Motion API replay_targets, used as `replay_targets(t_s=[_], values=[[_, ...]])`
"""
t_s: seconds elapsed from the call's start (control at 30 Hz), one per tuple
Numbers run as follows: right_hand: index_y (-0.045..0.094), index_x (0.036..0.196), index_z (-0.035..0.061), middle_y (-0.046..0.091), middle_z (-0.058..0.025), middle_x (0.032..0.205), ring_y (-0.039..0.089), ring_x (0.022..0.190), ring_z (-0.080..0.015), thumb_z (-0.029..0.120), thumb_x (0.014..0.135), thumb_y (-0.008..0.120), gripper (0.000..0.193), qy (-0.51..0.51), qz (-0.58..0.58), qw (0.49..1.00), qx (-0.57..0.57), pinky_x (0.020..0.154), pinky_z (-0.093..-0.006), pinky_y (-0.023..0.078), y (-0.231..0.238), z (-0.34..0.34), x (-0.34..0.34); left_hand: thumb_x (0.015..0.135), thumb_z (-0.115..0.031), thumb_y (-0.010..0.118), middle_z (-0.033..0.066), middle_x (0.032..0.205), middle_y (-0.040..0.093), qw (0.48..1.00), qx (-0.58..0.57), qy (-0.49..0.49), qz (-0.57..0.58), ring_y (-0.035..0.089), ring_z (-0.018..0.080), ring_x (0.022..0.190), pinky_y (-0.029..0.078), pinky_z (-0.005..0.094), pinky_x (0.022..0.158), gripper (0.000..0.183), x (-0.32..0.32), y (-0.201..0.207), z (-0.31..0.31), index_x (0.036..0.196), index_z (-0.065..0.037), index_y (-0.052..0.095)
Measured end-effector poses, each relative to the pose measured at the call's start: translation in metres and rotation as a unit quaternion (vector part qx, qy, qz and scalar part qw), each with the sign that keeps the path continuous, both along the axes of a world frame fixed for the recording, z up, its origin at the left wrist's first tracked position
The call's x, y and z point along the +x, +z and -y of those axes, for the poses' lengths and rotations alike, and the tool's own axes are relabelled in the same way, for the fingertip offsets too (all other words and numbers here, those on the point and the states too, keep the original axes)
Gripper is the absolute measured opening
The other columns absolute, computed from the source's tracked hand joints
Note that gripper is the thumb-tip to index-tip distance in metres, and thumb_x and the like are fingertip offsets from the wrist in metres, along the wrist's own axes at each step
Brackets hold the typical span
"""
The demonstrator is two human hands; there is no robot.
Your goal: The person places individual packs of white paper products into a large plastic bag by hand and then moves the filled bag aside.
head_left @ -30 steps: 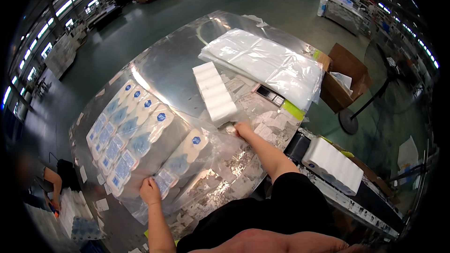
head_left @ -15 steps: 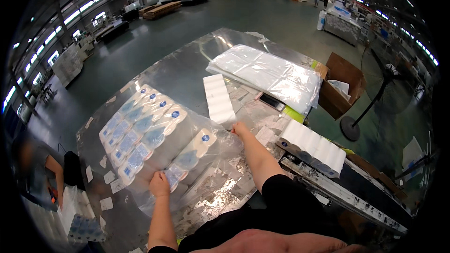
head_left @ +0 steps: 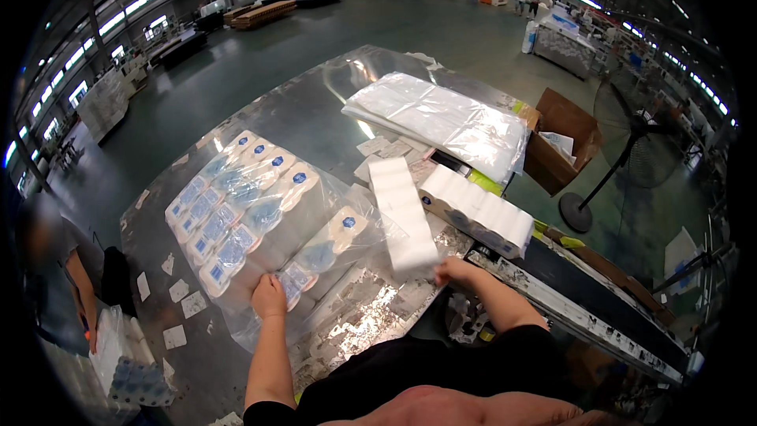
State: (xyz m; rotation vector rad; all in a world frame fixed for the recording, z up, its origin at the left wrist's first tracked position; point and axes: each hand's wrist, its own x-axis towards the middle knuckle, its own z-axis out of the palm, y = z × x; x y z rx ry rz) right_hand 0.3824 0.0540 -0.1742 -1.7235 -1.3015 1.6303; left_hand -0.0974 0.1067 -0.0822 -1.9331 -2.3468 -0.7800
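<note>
On the metal table, a clear plastic bag (head_left: pixel 236 317) surrounds several packs of paper rolls (head_left: pixel 264 213) with blue-and-cream printed wrap. My left hand (head_left: pixel 270 297) is closed on the bag's near edge, beside a single pack (head_left: pixel 322 256) lying apart from the other rows inside the bag. A long white roll pack (head_left: pixel 400 213) lies just right of the bag's mouth, its near end blurred. My right hand (head_left: pixel 456 270) is closed at that near end and appears to grip it; the fingertips are partly hidden. Another white roll pack (head_left: pixel 477 209) sits where the conveyor meets the table.
Flat plastic bags (head_left: pixel 441 122) are stacked at the far right of the table (head_left: pixel 292 110), near a phone (head_left: pixel 451 161). A conveyor (head_left: pixel 583 300), cardboard box (head_left: pixel 564 142) and fan (head_left: pixel 631 142) stand right. At lower left, a co-worker (head_left: pixel 75 276) handles another bagged bundle (head_left: pixel 130 363).
My right hand has moved nearer and rightward, and the white roll pack beside the bag has shifted the same way. The conveyor-side pack has moved left onto the table. My left hand stays on the bag.
</note>
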Motion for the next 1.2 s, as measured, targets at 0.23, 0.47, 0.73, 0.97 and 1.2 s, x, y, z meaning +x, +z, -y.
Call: replay_targets(t_s=[0.23, 0.47, 0.73, 0.97, 1.2], values=[[0.036, 0.132, 0.0196, 0.046, -0.0059, 0.125, 0.044, 0.116, -0.0176, 0.034, 0.08, 0.06, 0.059, -0.234, -0.179, 0.949, -0.111, 0.085, -0.0382, 0.04, -0.003, 0.105, 0.042, 0.086, -0.03, 0.044, 0.0154, 0.075, 0.062, 1.0, 0.002, -0.013, -0.023, 0.06, 0.0359, 0.069, 0.046, 0.047, 0.061, 0.024, 0.004, -0.002, -0.005, 0.08, -0.01, 0.056], [0.034, 0.132, 0.0043, 0.052, -0.0174, 0.12, 0.053, 0.108, -0.0299, 0.023, 0.071, 0.068, 0.073, -0.123, -0.336, 0.926, -0.118, 0.095, -0.0436, 0.041, 0.016, 0.079, -0.037, 0.085, -0.029, 0.045, 0.0139, 0.077, 0.063, 0.999, 0.002, -0.03, 0.013, 0.06, 0.0358, 0.07, 0.046, 0.0464, 0.063, 0.023, 0.003, -0.001, -0.004, 0.082, -0.01, 0.057], [0.041, 0.127, 0.0056, 0.052, -0.0172, 0.12, 0.055, 0.104, -0.0317, 0.032, 0.077, 0.057, 0.059, -0.207, -0.323, 0.894, -0.232, 0.091, -0.0481, 0.042, 0.039, 0.138, 0.024, 0.08, -0.024, 0.056, 0.0095, 0.069, 0.061, 0.966, -0.069, -0.091, 0.232, 0.058, 0.0218, 0.063, 0.045, 0.033, 0.06, 0.019, -0.016, 0.003, 0.014, 0.09, -0.01, 0.064], [0.043, 0.124, 0.0045, 0.055, -0.0166, 0.115, 0.056, 0.101, -0.0322, 0.032, 0.08, 0.056, 0.054, -0.119, -0.386, 0.868, -0.288, 0.089, -0.0475, 0.043, 0.055, 0.127, -0.016, 0.081, -0.009, 0.058, 0.0067, 0.063, 0.057, 0.834, 0.093, -0.19, 0.509, 0.051, 0.0146, 0.054, 0.039, 0.025, 0.052, 0.009, 0.044, 0.121, 0.079, 0.083, -0.003, 0.064], [0.046, 0.121, 0.0033, 0.057, -0.0161, 0.111, 0.057, 0.098, -0.0326, 0.032, 0.082, 0.055, 0.049, -0.099, -0.534, 0.804, -0.242, 0.088, -0.0469, 0.044, 0.083, 0.067, -0.11, 0.067, -0.001, 0.062, 0.0076, 0.063, 0.049, 0.928, 0.248, -0.276, 0.032, 0.052, 0.0241, 0.059, 0.042, 0.0342, 0.053, 0.027, 0.044, 0.179, 0.122, 0.093, -0.009, 0.064]])
